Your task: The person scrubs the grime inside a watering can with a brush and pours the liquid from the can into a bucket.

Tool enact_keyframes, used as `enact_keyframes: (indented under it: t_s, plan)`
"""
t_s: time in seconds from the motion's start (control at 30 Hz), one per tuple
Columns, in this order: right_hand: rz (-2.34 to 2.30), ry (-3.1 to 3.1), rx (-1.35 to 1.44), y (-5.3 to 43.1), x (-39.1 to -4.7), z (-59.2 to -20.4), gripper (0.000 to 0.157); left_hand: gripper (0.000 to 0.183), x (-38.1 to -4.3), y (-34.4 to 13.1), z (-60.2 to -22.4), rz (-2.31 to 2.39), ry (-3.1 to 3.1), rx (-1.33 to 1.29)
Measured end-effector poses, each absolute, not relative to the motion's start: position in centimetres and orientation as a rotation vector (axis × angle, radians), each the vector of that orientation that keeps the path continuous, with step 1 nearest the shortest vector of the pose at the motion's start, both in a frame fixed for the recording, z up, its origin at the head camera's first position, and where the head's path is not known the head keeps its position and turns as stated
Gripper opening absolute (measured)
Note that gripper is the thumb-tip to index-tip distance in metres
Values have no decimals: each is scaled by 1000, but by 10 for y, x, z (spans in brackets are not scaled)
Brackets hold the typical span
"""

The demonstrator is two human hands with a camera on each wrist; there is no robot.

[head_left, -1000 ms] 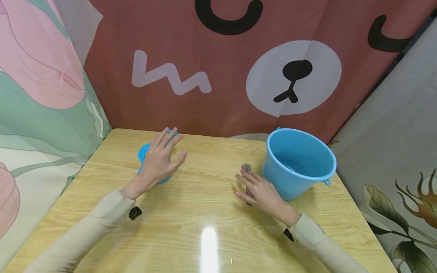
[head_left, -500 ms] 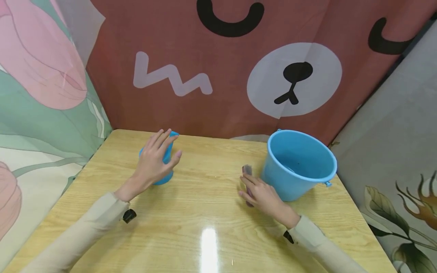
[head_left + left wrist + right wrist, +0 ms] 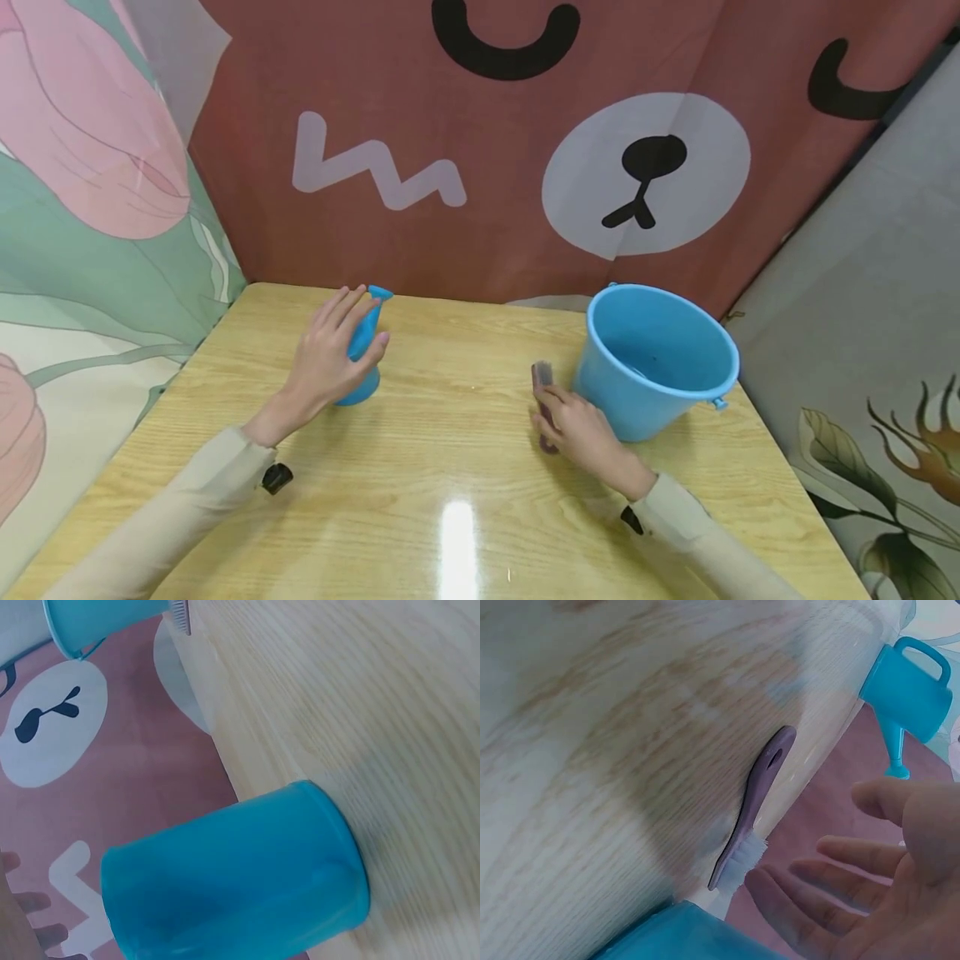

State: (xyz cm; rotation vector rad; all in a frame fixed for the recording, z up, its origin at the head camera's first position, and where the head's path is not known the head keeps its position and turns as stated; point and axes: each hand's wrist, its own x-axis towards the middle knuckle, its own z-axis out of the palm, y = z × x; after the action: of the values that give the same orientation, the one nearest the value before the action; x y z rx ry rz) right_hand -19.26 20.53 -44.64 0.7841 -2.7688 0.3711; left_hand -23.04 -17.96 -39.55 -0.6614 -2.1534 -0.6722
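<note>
A blue watering can [image 3: 363, 390] stands on the left of the table, partly covered by my left hand [image 3: 322, 358] in the head view. In the left wrist view the can's body [image 3: 240, 874] fills the lower middle, with my spread fingertips [image 3: 34, 902] apart from it at the left edge. A scrubbing brush [image 3: 761, 784] with a purple handle and white bristles lies on the table. My right hand [image 3: 588, 433] hovers over the brush in the head view, fingers slightly bent. The right wrist view shows a gap between those fingers and the brush.
A blue bucket [image 3: 637, 412] stands just right of the brush, close to my right hand. The wooden table [image 3: 450, 467] reaches back to a curtain [image 3: 375, 242] with a printed bear face. Fabric also hangs at both sides.
My left hand has shifted left and down, showing more of the watering can's spout. The right hand's fingers have drawn back and bent slightly over the brush. The can, brush and bucket stay put.
</note>
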Motion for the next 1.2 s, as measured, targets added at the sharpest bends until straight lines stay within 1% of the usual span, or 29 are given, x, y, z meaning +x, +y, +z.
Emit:
enact_keyframes:
  t_s: [0.07, 0.17, 0.23, 0.67, 0.87, 1.2]
  plan:
    - [359, -2758, 757, 205, -193, -446, 35, 61, -229, -182, -396, -672, -2164, -647]
    - [340, -2748, 727, 206, -192, -447, 22, 63, -228, -187, -397, -671, -2177, -629]
    - [332, -2752, 710, 207, -192, -447, 17, 64, -226, -189, -397, -670, -2187, -619]
    - [262, -2858, 578, 204, -190, -450, 27, 61, -221, -206, -402, -685, -2218, -546]
    - [217, -2862, 530, 201, -190, -452, 29, 58, -219, -211, -406, -679, -2183, -527]
    - [212, -2849, 521, 199, -190, -451, 32, 57, -214, -215, -412, -690, -2223, -470]
